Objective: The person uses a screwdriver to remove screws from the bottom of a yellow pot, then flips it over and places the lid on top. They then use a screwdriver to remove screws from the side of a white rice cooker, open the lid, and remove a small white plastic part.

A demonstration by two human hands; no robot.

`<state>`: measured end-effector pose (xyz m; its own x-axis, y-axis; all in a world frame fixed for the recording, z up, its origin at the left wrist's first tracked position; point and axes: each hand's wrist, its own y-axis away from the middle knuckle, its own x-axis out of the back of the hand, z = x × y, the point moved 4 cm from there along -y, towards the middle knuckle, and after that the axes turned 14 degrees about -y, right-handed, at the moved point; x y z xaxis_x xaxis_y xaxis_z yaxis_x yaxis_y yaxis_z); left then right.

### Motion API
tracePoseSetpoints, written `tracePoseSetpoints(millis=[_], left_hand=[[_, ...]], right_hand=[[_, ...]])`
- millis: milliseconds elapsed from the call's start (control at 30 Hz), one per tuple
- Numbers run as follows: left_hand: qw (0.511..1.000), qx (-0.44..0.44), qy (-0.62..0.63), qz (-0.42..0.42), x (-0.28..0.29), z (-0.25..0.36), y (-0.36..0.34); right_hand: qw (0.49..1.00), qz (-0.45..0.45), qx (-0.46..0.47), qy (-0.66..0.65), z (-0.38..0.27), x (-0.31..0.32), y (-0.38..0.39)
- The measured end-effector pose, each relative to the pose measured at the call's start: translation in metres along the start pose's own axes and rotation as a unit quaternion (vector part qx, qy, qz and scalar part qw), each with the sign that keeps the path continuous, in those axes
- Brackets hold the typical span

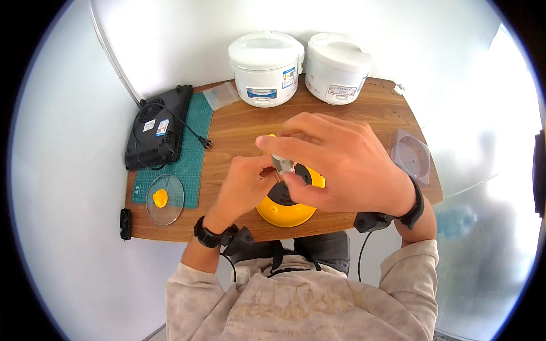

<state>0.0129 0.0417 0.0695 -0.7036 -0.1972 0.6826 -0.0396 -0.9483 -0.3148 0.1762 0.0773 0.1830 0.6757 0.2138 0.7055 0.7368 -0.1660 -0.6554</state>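
Observation:
A yellow round appliance part [287, 214] with a dark centre lies near the table's front, partly hidden by my hands. My right hand [347, 165] arches above it, thumb and fingers closed on a small grey-silver piece [282, 165]. My left hand [242, 190] is beside it on the left, fingertips curled together just under the grey piece; what they hold is hidden.
Two white rice cookers [264, 71] [333, 71] stand behind. At left, a black appliance [156, 139] with cord and a glass lid [165, 213] with yellow knob rest on or beside a green mat [196, 170]. A transparent plastic container [412, 156] sits at right on the wooden table [227, 136].

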Motion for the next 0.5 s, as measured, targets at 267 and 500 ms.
tracePoseSetpoints(millis=[267,500], left_hand=[[0.999,-0.013,-0.043,-0.025,0.0,0.006,-0.002],[0.997,-0.01,0.077,-0.022,-0.023,-0.011,0.005]], right_hand=[[0.998,-0.008,-0.04,-0.053,0.016,0.004,-0.006],[0.991,0.003,-0.036,0.127,0.018,0.007,-0.003]])
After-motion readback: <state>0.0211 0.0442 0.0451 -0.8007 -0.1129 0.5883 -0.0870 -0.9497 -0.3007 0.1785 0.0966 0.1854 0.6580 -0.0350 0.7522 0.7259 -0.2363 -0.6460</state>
